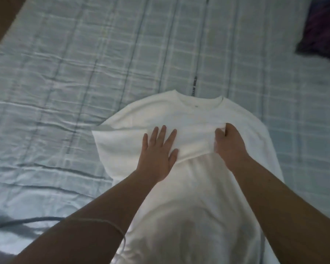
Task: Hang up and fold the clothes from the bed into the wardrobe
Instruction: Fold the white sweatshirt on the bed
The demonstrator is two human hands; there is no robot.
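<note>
A white cloth T-shirt lies flat on the big bed with the pale blue checked cover. It is on the near side of the bed, close to the person. Its round neck hole points away, toward the far side. One sleeve is folded over onto the chest of the shirt. The left hand rests flat on this folded sleeve, with its fingers straight and spread out. The right hand is just beside it, and its curled fingers and thumb pinch the end of the sleeve. A thin pale string goes round the left arm. A dark purple crumpled cloth lies at the far right corner of the bed, well apart from the shirt.
</note>
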